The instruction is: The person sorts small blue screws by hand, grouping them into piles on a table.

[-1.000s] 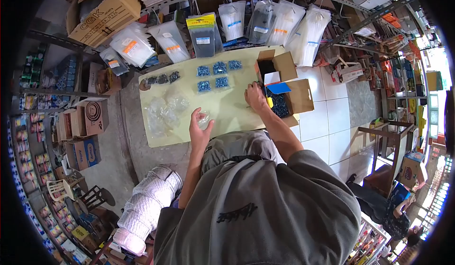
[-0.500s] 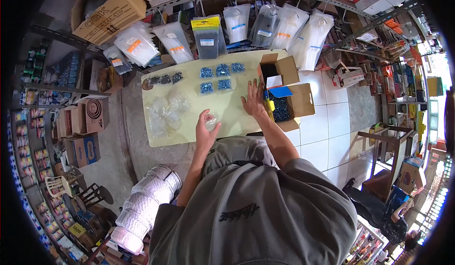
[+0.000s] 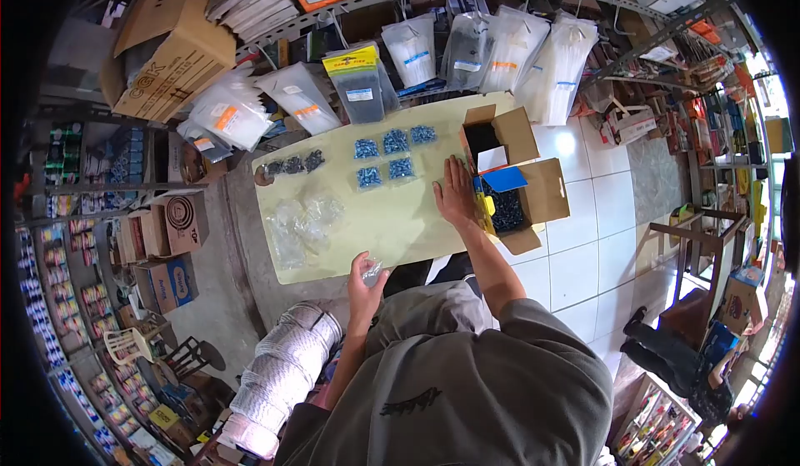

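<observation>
My left hand point(image 3: 362, 296) is closed on a small clear plastic bag point(image 3: 372, 273) just off the front edge of the pale yellow table point(image 3: 379, 228). Palm down, my right hand point(image 3: 455, 195) lies on the tabletop with its fingers stretched out. Beside it on the right stand two open cardboard boxes; the nearer box point(image 3: 546, 191) contains small dark blue pieces, the farther box point(image 3: 515, 134) black ones. Several bags of blue pieces point(image 3: 395, 141) lie in two rows beyond my hands. More clear bags point(image 3: 304, 220) are heaped at the left.
Small bags of black pieces point(image 3: 293, 164) lie at the table's far left. Packs of cable ties point(image 3: 360, 91) hang from a metal rack behind it. A large rope roll point(image 3: 287, 374) stands at my left. Another person point(image 3: 679, 370) is at the lower right.
My left hand has drawn back toward my body with the clear bag, past the table's front edge. The right hand stays flat near the boxes. The view has tilted slightly.
</observation>
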Demonstrator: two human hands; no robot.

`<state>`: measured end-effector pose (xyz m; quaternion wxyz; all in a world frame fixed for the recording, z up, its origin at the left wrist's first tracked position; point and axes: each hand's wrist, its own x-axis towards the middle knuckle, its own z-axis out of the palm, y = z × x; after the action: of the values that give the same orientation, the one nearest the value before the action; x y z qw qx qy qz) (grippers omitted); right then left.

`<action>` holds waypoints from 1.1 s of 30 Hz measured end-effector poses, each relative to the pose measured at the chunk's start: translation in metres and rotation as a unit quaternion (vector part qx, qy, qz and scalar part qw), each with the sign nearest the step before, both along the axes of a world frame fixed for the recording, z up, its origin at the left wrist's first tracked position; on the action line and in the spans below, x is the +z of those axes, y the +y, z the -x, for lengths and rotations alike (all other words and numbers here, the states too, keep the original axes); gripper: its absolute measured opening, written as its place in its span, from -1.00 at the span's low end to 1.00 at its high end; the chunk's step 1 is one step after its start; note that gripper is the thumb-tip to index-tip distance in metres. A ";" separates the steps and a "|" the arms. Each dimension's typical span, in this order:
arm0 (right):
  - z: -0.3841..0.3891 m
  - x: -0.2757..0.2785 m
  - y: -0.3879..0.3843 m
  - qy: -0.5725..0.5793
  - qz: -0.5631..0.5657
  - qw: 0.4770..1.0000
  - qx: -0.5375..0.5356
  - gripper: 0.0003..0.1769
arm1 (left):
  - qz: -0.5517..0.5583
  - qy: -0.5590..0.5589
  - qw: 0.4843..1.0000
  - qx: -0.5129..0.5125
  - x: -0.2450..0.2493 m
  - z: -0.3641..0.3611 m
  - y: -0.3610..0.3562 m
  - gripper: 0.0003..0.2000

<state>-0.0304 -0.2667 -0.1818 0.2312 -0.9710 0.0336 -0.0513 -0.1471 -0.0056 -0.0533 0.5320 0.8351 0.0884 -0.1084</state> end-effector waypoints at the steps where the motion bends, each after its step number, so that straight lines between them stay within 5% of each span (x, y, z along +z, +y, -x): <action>1: -0.002 -0.001 0.002 0.003 -0.002 1.000 -0.005 -0.26 | -0.002 0.003 1.000 -0.005 0.000 -0.002 -0.001 -0.44; 10: 0.021 0.022 0.015 -0.038 0.025 0.999 0.017 -0.24 | 0.000 -0.033 0.999 -0.044 0.002 -0.030 -0.008 -0.44; 15: 0.041 0.020 0.018 -0.026 -0.034 0.995 -0.092 -0.24 | 0.005 -0.022 0.999 -0.041 -0.001 -0.033 -0.008 -0.44; 24: 0.073 0.015 0.020 -0.022 -0.106 0.988 -0.114 -0.15 | 0.036 -0.026 0.998 -0.042 -0.006 -0.029 -0.008 -0.45; 33: 0.026 0.012 0.018 -0.083 -0.022 0.993 -0.080 -0.10 | 0.018 -0.024 0.999 -0.032 0.000 -0.025 0.002 -0.47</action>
<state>-0.0561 -0.2485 -0.1696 0.2495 -0.9522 0.0931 -0.1495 -0.1223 -0.0034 -0.0531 0.5452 0.8302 0.0464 -0.1070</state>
